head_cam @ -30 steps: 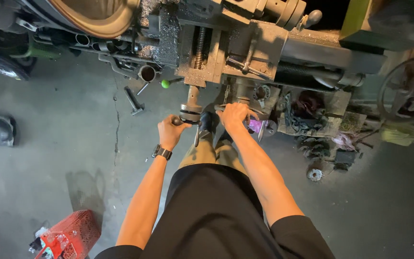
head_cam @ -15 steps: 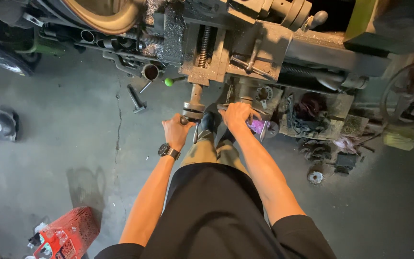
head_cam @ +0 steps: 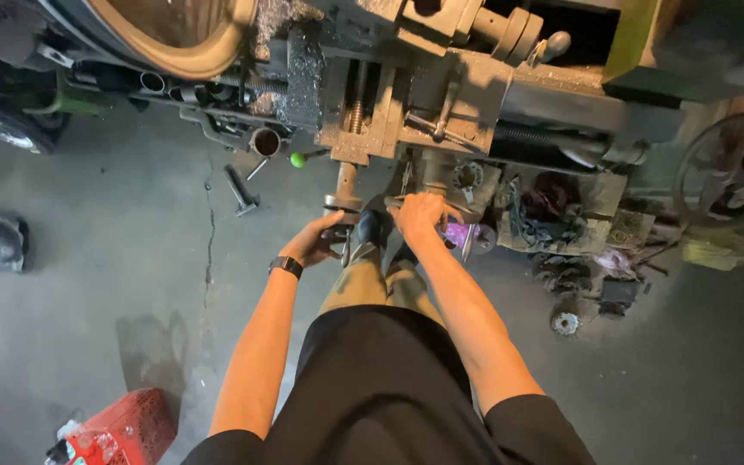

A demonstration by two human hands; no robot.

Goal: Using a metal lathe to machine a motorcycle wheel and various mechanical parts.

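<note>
1. The person stands at a large, grimy lathe (head_cam: 441, 95) with both hands down on its front controls. The left hand (head_cam: 316, 241) is wrapped round a small crank handle (head_cam: 337, 207) on the end of a screw shaft that juts from the carriage.
2. The right hand (head_cam: 419, 215) lies closed over a dark hand lever (head_cam: 467, 215) on the apron, just right of the crank; what lies under the palm is hidden.
3. By my reading the machine is being set or fed. No cut is visible, so how much is done cannot be told from this view.
4. A big round workpiece (head_cam: 174, 34) sits at the spindle, upper left.
5. Containers: a red plastic crate (head_cam: 118, 430) on the concrete floor (head_cam: 88, 293), lower left, holds pale scraps I cannot identify. A short metal tube (head_cam: 264, 142) lies open-ended below the bed, its inside dark.
</note>
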